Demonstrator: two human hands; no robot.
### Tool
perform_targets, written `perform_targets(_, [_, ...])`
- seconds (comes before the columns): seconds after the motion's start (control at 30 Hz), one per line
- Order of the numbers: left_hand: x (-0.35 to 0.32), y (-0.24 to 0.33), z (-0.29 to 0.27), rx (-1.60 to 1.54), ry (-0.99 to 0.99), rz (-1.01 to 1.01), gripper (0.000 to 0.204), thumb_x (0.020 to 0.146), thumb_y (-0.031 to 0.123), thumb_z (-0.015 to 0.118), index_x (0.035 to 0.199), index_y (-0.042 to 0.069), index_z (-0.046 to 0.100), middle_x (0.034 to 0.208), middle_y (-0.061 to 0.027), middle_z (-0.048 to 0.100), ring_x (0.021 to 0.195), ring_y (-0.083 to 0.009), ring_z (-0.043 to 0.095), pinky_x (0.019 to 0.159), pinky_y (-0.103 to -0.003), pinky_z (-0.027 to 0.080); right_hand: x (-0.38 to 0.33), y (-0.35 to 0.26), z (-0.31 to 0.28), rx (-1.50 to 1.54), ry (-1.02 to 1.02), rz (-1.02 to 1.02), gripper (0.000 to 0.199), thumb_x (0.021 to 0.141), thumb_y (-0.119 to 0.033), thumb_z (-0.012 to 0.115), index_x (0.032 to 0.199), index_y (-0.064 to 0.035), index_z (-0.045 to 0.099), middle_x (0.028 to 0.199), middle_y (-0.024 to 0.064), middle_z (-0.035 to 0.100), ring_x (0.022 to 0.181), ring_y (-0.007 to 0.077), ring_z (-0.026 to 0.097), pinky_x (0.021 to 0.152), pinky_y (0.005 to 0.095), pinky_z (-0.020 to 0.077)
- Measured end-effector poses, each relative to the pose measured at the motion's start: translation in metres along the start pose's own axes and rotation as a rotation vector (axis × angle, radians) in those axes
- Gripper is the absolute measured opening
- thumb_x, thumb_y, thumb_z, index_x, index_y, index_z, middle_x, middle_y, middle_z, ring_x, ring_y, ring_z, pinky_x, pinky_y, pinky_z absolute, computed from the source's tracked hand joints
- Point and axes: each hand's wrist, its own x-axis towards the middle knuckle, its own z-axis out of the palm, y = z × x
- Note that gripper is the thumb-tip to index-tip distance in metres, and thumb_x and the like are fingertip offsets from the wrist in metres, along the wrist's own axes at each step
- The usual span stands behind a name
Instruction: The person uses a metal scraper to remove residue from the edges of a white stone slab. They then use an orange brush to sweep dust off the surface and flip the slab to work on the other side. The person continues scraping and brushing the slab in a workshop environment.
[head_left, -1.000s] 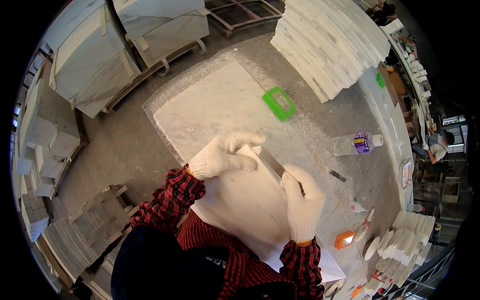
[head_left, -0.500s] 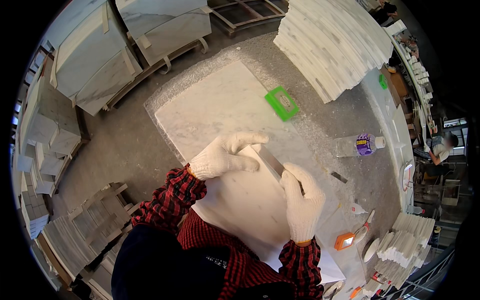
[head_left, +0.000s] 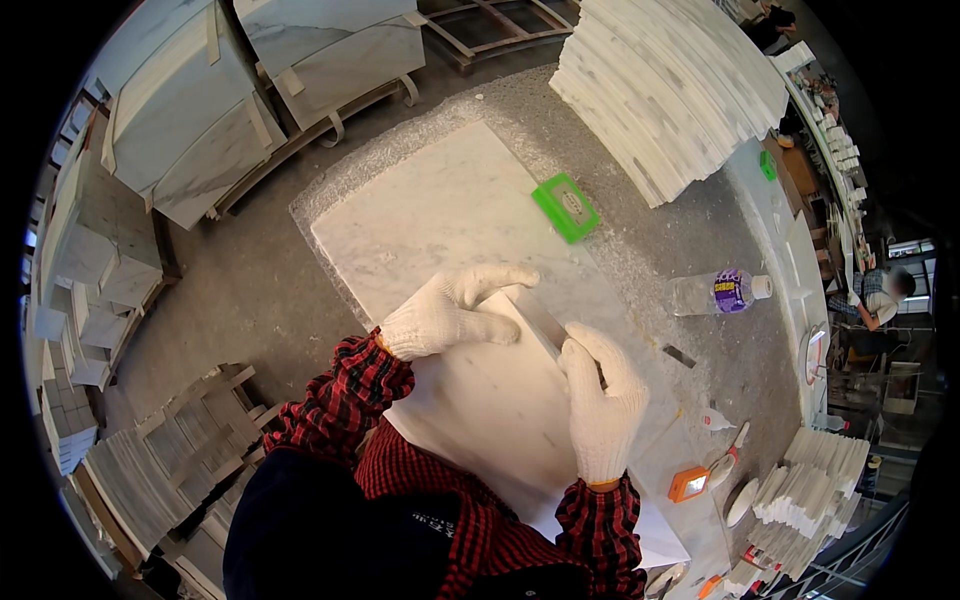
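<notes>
A white, grey-veined marble slab point(head_left: 480, 410) leans up toward my body, its upper edge between my two gloved hands. My left hand point(head_left: 455, 315), in a white knit glove, grips that edge, thumb on the near face and forefinger stretched past the corner. A narrow, flat grey metal strip point(head_left: 541, 322) lies along the edge. My right hand point(head_left: 605, 400), gloved too, pinches the strip's lower end between thumb and forefinger against the slab. The fingers behind the slab are hidden. Beneath lies a larger marble slab point(head_left: 400, 210) on the dusty table.
A green box point(head_left: 567, 208) rests beyond my hands. To the right are a clear bottle point(head_left: 722, 292), a small dark metal piece point(head_left: 679, 355) and an orange device point(head_left: 689, 484). Marble pieces point(head_left: 670, 90) are stacked at far right; boards point(head_left: 200, 440) stand at left. A person point(head_left: 880, 297) is at far right.
My right hand has shifted very slightly to the left along the edge. My left hand and the slab look unchanged; the whole view has drifted a little.
</notes>
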Motion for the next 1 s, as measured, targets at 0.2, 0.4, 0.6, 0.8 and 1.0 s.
perform_targets(0.2, [-0.0001,0.0008,-0.0003,0.022,-0.006,0.021,0.062,0.076,-0.014,0.077,0.134,0.005,0.062,0.138,-0.0067,0.058,0.127,-0.0152,0.054,0.107,-0.031,0.047,-0.0010,0.0004,0.0006,-0.005,0.018,-0.042,0.021,0.094,-0.010,0.066,0.111,0.0014,0.073,0.106,0.0155,0.075,0.095,0.0260,0.071,0.086,0.0342,0.0534])
perform_targets(0.4, [-0.0003,0.0011,0.0001,0.000,-0.007,0.007,0.062,0.077,-0.013,0.077,0.135,0.004,0.061,0.138,-0.0059,0.059,0.127,-0.0149,0.053,0.107,-0.031,0.046,-0.0018,0.0026,0.0010,-0.009,0.023,-0.025,0.021,0.094,-0.009,0.066,0.111,0.0012,0.073,0.106,0.0156,0.075,0.096,0.0264,0.070,0.087,0.0347,0.0532])
perform_targets(0.6, [-0.0002,-0.0006,-0.0001,0.022,0.008,0.002,0.063,0.077,-0.013,0.078,0.136,0.004,0.061,0.138,-0.0055,0.059,0.128,-0.0147,0.053,0.107,-0.030,0.046,-0.0020,0.0006,0.0036,0.012,0.038,-0.054,0.021,0.094,-0.009,0.065,0.110,0.0012,0.073,0.106,0.0154,0.075,0.098,0.0270,0.070,0.088,0.0352,0.0529])
perform_targets(0.8, [-0.0001,0.0009,0.0002,0.045,-0.003,0.022,0.064,0.077,-0.011,0.079,0.136,0.004,0.061,0.137,-0.0052,0.059,0.128,-0.0145,0.053,0.107,-0.030,0.045,-0.0016,0.0040,0.0057,-0.003,0.056,-0.085,0.021,0.092,-0.004,0.063,0.109,0.0055,0.073,0.104,0.0146,0.075,0.091,0.0189,0.069,0.084,0.0312,0.0537])
perform_targets(1.0, [-0.0016,0.0025,0.0030,0.055,0.016,0.038,0.063,0.078,-0.011,0.077,0.136,0.005,0.061,0.129,-0.0041,0.063,0.117,-0.0127,0.058,0.104,-0.030,0.047,-0.0066,0.0058,0.0034,-0.035,0.089,-0.122,0.022,0.093,-0.006,0.064,0.110,0.0042,0.073,0.107,0.0148,0.075,0.096,0.0224,0.069,0.087,0.0330,0.0531])
